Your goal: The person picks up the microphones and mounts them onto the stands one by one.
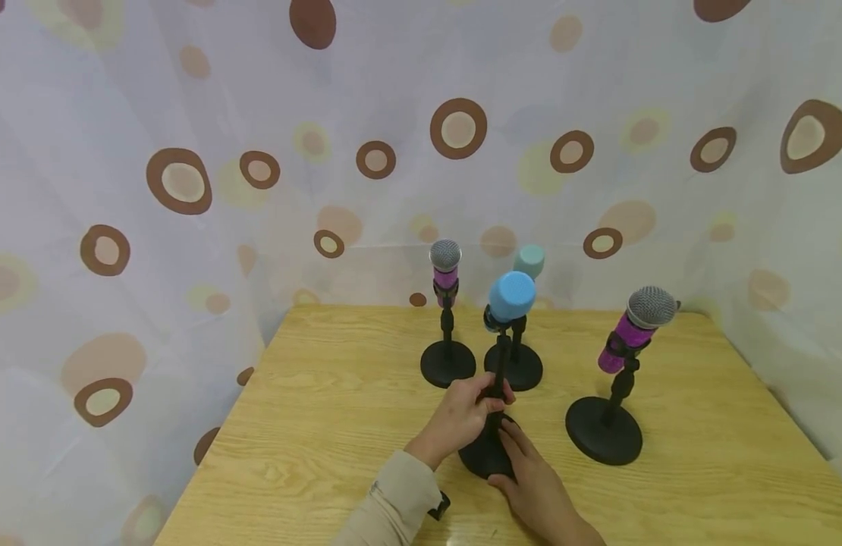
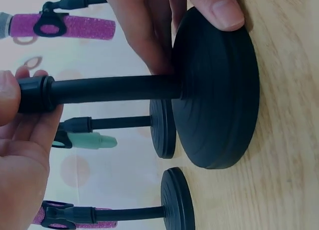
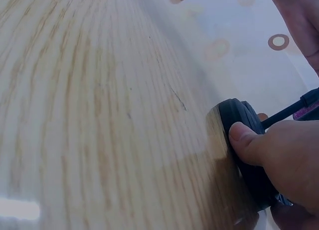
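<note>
A blue-headed microphone (image 1: 513,296) sits in the clip of a black desktop microphone stand (image 2: 214,95). My left hand (image 1: 458,415) grips the stand's upright, with thumb and fingers around the collar (image 2: 36,94). Lower down, my right hand (image 1: 540,489) holds the round base by its right side, its thumb (image 3: 244,135) on the rim and its fingers over the top. Whether the base fully touches the table cannot be told. Behind it stands a teal microphone (image 1: 530,260) on a similar stand, partly hidden by the blue one.
At the back left, a purple microphone with a silver grille (image 1: 445,265) stands on a round black base. Another purple microphone (image 1: 629,330) leans in its stand on the right. The wooden table (image 1: 312,425) meets a patterned curtain (image 1: 394,205) behind.
</note>
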{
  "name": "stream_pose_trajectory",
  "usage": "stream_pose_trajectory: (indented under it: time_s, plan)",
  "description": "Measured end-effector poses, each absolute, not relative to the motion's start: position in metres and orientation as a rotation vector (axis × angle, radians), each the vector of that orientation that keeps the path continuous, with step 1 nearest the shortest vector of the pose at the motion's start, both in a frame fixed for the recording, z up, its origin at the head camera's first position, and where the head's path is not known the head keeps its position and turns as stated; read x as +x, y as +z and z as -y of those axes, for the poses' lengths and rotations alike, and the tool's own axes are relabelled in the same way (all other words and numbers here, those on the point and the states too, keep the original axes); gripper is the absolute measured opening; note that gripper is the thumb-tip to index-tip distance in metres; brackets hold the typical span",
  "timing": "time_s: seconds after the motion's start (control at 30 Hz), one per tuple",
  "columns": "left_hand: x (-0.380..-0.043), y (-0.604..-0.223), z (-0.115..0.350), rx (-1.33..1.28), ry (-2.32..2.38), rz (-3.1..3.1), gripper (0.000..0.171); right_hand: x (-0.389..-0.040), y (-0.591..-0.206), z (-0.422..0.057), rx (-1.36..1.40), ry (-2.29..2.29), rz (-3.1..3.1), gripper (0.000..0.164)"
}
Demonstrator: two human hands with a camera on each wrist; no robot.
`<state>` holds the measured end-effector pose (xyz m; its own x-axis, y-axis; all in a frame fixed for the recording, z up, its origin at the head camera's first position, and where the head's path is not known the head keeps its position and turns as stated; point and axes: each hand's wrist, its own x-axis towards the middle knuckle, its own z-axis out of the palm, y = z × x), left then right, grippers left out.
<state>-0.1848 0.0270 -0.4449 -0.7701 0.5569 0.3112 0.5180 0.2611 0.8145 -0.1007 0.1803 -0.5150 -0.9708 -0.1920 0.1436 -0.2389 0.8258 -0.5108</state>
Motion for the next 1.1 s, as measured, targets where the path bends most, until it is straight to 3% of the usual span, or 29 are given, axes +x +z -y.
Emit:
stream_pose_trajectory:
  time_s: [0.47, 0.9, 1.1]
  plan:
    - [-0.172, -0.449, -0.03, 0.933, 1.617, -2.543, 0.022, -0.098, -0.52, -0.178, 0.342, 0.802, 2.935, 0.069]
    - [-0.173, -0.448, -0.033, 1.034, 1.481, -2.759, 0.008, -0.101, -0.519, -0.179, 0.363, 0.824, 2.886, 0.069]
    - [-0.177, -0.443, -0.028, 1.044, 1.453, -2.598, 0.018, -0.101, -0.519, -0.18, 0.348, 0.798, 2.909, 0.07]
